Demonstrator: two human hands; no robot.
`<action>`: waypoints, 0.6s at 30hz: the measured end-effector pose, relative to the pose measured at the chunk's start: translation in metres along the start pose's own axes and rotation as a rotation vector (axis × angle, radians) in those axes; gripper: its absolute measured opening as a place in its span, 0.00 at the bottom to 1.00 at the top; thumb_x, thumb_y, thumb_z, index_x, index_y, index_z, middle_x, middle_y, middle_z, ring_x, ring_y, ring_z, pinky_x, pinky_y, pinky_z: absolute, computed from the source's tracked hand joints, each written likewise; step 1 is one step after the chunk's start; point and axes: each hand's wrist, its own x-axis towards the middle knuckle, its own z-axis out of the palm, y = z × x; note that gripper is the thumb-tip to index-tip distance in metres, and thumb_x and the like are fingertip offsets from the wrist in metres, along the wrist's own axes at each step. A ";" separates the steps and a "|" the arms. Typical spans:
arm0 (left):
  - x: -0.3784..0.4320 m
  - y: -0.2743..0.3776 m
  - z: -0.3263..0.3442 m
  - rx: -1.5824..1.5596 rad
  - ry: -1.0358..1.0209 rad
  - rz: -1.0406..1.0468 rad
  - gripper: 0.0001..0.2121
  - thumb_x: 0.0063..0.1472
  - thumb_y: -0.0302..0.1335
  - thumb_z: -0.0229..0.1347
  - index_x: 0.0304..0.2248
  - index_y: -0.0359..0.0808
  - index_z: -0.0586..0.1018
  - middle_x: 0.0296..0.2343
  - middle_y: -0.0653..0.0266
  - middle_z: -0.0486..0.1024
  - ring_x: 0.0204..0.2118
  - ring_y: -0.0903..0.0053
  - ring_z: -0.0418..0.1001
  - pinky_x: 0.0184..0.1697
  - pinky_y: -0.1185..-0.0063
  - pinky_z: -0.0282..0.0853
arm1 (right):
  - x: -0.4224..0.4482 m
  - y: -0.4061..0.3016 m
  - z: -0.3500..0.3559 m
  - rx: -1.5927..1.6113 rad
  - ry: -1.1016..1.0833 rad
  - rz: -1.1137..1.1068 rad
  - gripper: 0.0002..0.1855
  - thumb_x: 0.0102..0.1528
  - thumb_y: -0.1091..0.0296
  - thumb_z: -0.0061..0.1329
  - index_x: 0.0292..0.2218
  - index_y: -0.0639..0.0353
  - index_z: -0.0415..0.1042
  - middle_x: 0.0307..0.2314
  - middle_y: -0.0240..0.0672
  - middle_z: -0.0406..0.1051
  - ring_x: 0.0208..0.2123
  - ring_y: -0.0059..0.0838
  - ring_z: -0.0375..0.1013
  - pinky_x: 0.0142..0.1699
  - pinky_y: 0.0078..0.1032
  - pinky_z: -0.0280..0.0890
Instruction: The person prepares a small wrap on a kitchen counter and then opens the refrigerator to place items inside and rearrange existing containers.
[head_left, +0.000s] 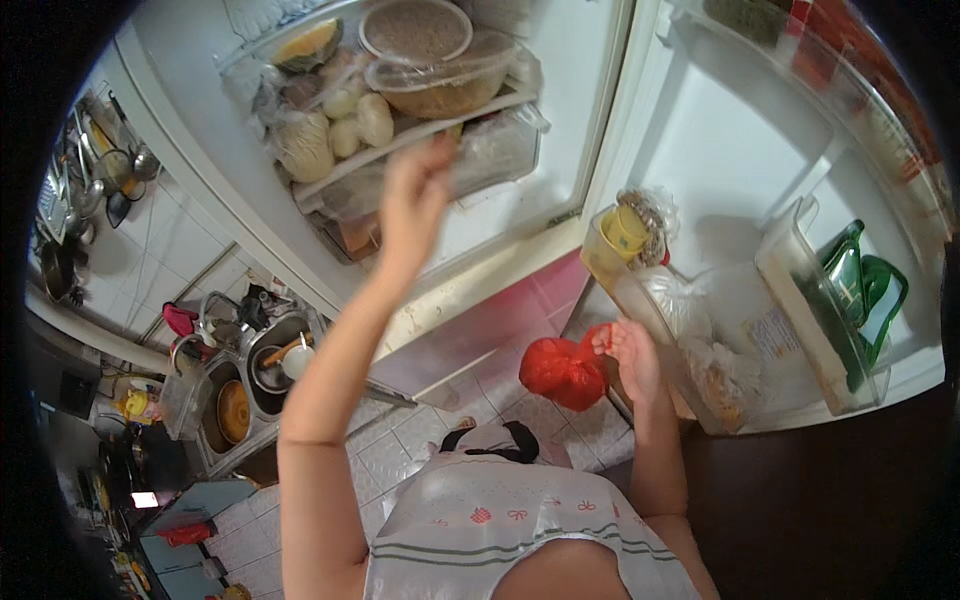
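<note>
My right hand (636, 364) holds a red plastic bag (562, 372) by its gathered neck, below the open fridge door (720, 135). The bag is rounded with something inside that I cannot make out. My left hand (417, 184) is raised in front of the fridge's lower shelf (409, 139) and clear drawer (499, 150). Motion blurs its fingers, and whether they touch or hold anything is unclear. On that shelf are a bag of pale round items (360, 124), a plastic-covered bowl (442, 86), a second covered bowl (416, 30) and a cut melon (309, 46).
Door bins hold yellow cups (624, 231), knotted plastic bags (679, 300) and a green bottle (847, 270). A double sink (247, 390) with dishes stands at the left, below hanging utensils (105, 165). A dark brown surface (795, 510) lies at the lower right.
</note>
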 end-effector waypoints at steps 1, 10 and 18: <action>-0.033 0.009 0.007 0.093 -0.267 -0.053 0.12 0.50 0.19 0.45 0.36 0.35 0.70 0.36 0.62 0.68 0.38 0.76 0.66 0.40 0.79 0.61 | -0.001 -0.002 0.006 -0.015 -0.030 0.000 0.16 0.50 0.56 0.36 0.21 0.60 0.65 0.19 0.33 0.66 0.24 0.23 0.63 0.34 0.20 0.57; -0.199 -0.008 0.093 0.296 -0.954 -0.122 0.21 0.42 0.27 0.54 0.40 0.34 0.68 0.39 0.60 0.65 0.44 0.70 0.61 0.46 0.71 0.55 | -0.034 -0.051 0.051 -0.155 -0.231 -0.108 0.18 0.51 0.58 0.31 0.22 0.64 0.66 0.20 0.37 0.65 0.25 0.24 0.62 0.35 0.21 0.56; -0.162 0.030 0.046 0.432 -0.999 0.066 0.13 0.40 0.22 0.49 0.30 0.39 0.75 0.30 0.67 0.70 0.38 0.76 0.64 0.40 0.74 0.56 | -0.070 -0.046 0.050 -0.211 0.014 -0.373 0.20 0.53 0.57 0.27 0.31 0.66 0.64 0.28 0.38 0.65 0.34 0.28 0.63 0.41 0.23 0.53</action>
